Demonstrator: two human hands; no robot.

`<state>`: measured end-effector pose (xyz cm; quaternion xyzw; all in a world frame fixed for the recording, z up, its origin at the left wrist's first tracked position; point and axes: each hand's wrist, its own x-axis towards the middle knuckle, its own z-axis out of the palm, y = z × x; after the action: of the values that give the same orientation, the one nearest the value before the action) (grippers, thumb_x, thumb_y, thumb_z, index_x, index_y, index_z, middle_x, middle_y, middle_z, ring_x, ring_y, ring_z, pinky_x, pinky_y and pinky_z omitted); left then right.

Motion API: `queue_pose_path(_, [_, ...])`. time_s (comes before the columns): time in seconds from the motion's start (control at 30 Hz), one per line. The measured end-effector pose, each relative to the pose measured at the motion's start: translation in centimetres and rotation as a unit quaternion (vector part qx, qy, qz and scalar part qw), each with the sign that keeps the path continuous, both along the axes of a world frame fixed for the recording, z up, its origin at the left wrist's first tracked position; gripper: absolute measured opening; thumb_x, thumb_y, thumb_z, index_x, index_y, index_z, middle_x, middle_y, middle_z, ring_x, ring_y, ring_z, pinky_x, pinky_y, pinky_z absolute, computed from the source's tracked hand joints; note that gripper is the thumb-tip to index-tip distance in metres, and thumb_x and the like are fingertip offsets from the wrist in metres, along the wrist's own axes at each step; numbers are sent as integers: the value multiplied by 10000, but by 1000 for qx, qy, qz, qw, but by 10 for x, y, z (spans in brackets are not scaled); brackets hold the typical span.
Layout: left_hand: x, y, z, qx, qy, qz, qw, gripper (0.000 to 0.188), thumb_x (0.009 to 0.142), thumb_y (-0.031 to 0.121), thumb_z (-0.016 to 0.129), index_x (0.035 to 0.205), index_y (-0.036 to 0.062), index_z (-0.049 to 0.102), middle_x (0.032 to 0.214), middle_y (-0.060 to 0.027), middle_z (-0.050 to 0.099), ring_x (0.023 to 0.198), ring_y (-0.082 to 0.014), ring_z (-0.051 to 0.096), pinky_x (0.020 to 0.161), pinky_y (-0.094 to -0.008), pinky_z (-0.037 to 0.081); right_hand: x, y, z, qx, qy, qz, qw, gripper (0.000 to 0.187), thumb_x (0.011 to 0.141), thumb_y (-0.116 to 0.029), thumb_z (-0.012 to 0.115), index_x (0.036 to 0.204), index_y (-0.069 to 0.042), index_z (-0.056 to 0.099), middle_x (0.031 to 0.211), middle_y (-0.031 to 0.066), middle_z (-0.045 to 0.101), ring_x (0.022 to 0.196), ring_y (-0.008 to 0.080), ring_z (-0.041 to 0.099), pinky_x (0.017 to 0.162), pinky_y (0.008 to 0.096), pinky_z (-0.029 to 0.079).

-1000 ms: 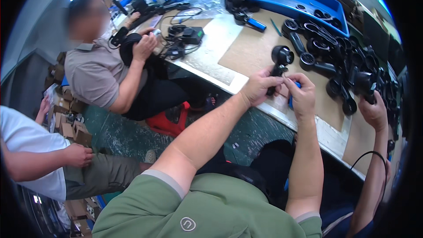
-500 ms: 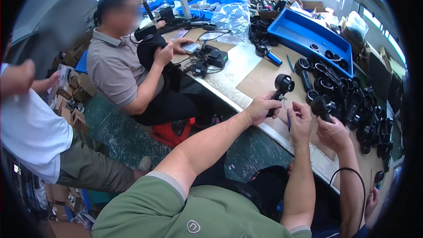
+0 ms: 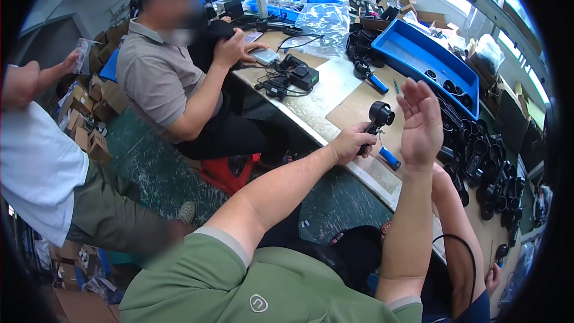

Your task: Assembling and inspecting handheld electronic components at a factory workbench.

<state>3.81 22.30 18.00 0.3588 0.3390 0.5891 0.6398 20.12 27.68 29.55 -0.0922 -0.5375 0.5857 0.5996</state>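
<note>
My left hand (image 3: 351,143) is closed around the handle of a small black handheld fan (image 3: 381,114), its round head pointing up over the table's near edge. A blue cylindrical battery (image 3: 390,158) hangs from it by a thin wire. To the right, my right hand (image 3: 421,122) is raised above the table, fingers stretched up, holding nothing. Another person's forearm (image 3: 460,221) reaches in just beside my right arm; that person's hand is mostly hidden behind mine. Farther back on the table lies a similar black fan part with a blue battery (image 3: 372,78).
Many black fan housings (image 3: 478,167) are heaped at the right. Behind them stands a blue tray (image 3: 418,54) with a few round parts. A seated person (image 3: 170,78) works at the left, near a black charger (image 3: 304,76). Another person (image 3: 45,173) stands far left.
My right hand has left the fan's wire, risen and opened. The blue battery now hangs in view below the fan. The neighbour's hand and the fan part in it are now hidden behind mine.
</note>
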Motion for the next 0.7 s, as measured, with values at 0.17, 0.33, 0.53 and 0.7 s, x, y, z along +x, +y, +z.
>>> queue_pose_path(0.17, [-20, -10, 14, -1, 20, 25, 1000, 129, 1027, 59, 632, 1153, 44, 655, 840, -55, 636, 659, -126, 567, 587, -259, 473, 9, 45, -2, -68, 162, 272, 946, 535, 1173, -382, 459, 1435, 54, 624, 1519, 214, 640, 1451, 372, 584, 1268, 514, 410])
queue_pose_path(0.33, [-33, -16, 8, -1, 9, 19, 1000, 120, 1032, 46, 609, 1143, 40, 655, 825, -62, 634, 656, -130, 559, 594, -261, 469, -9, 70, 12, -62, 249, 347, 902, 598, 1177, -414, 407, 1411, 80, 649, 1516, 242, 643, 1460, 390, 582, 1257, 525, 434])
queue_pose_path(0.53, [-28, -7, 3, -3, 0, 9, 1000, 116, 1031, 37, 603, 1138, 30, 649, 825, -73, 633, 652, -134, 552, 591, -260, 468, -33, 57, 90, -63, 48, 294, 952, 609, 1186, -370, 356, 1334, 109, 703, 1364, 264, 734, 1301, 358, 716, 1188, 460, 519])
queue_pose_path(0.7, [-29, 3, 1, 9, -32, -1, 999, 113, 1030, 33, 598, 1132, 24, 645, 838, -82, 638, 650, -134, 549, 589, -256, 466, -18, 67, 148, -23, -152, 278, 948, 616, 1191, -373, 357, 1324, 117, 705, 1336, 263, 747, 1216, 361, 760, 1107, 433, 585])
